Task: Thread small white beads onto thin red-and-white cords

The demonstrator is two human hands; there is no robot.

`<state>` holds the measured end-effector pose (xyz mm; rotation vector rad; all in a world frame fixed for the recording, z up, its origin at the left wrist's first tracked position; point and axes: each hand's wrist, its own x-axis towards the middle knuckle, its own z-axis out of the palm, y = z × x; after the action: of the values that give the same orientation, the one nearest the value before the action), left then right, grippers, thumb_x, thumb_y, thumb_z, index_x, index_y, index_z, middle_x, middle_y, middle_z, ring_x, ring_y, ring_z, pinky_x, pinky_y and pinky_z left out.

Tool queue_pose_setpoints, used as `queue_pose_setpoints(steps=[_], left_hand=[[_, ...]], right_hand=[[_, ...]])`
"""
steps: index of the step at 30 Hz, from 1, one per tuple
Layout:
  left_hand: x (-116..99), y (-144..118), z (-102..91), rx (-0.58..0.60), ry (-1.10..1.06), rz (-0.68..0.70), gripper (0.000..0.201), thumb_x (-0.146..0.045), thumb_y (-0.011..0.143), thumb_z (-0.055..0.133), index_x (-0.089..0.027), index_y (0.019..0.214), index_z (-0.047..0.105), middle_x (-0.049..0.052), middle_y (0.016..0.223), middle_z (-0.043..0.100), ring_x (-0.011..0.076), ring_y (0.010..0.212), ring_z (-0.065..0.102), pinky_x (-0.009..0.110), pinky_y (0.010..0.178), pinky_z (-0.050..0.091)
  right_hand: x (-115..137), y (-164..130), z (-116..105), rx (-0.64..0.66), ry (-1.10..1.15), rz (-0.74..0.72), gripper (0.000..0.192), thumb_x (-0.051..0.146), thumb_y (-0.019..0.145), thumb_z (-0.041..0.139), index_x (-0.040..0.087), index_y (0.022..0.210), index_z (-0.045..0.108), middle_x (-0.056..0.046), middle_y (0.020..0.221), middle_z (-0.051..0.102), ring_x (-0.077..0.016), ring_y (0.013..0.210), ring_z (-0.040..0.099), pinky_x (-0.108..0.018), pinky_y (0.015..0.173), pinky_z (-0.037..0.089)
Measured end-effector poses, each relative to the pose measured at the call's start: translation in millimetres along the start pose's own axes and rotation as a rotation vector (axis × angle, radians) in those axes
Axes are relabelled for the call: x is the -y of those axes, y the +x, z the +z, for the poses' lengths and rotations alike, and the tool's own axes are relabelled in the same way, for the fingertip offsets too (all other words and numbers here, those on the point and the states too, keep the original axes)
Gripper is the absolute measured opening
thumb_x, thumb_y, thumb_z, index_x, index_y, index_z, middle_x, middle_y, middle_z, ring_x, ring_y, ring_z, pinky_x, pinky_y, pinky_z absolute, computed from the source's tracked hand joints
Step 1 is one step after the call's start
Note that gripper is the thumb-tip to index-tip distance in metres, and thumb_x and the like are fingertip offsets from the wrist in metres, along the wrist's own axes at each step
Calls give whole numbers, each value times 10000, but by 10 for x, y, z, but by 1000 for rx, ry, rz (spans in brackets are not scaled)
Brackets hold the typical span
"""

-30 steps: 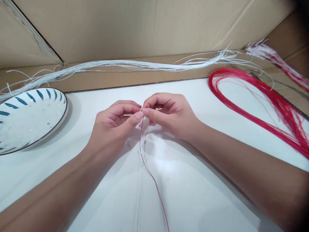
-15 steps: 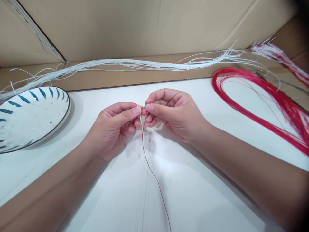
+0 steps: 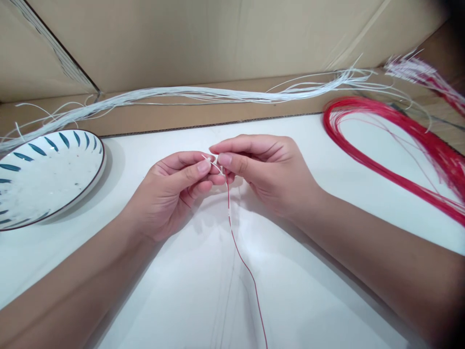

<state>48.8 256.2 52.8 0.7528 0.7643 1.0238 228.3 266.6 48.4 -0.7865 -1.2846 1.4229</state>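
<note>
My left hand (image 3: pixel 174 191) is closed in a pinch on a thin white wire (image 3: pixel 218 167), whose short end pokes out past the thumb. Facing it, my right hand (image 3: pixel 276 177) pinches with thumb and forefinger where the white wire meets a thin red wire (image 3: pixel 242 259). From there the red wire hangs and curves toward the near edge of the view, with a whitish patch partway down. The fingertips nearly touch and partly hide how the two wires join.
A white plate (image 3: pixel 51 184) with blue-green leaf marks lies at left. A white wire bundle (image 3: pixel 203 93) runs along the cardboard (image 3: pixel 181 122) at the back. At right are a looped red wire bundle (image 3: pixel 381 182) and a red bundle with white ends (image 3: pixel 417 72).
The white wire's end has turned from upright to slanting across between the fingers. My right hand and the red wire have shifted slightly right.
</note>
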Motion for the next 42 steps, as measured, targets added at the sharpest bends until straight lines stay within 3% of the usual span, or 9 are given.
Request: queue_pose_setpoints(steps=[7,17,24,42], left_hand=[[-19,-4,24,-22,-34,-19,204,-51,896,676,-127,776,822,23,736,773,65,695,758,25,675,582],[-21,-2,45,-22,-57,-8,157,-27,812,740,-139,741,823,2,746,773,59,692,750,25,680,583],[-16,-11,71,-41,-24,24,110,-34,768,798,-138,734,814,-13,760,780,48,685,738,27,662,583],[-2,-24,39,12,4,29,82,-114,748,887,-122,755,805,-14,712,756,51,663,707,66,661,595]], right_hand=[[70,-36,26,-30,-190,-134,64,209,827,822,191,812,762,-11,814,751,-145,708,711,-292,662,631],[99,-58,90,-58,-280,-235,154,112,817,764,210,806,646,11,761,685,-128,693,674,-264,620,588],[93,-37,74,12,-134,-170,335,54,790,682,251,944,458,89,694,601,-94,633,606,-232,575,505],[91,-42,48,123,-46,-128,380,26,802,645,265,1015,439,122,695,617,-89,657,634,-241,644,530]])
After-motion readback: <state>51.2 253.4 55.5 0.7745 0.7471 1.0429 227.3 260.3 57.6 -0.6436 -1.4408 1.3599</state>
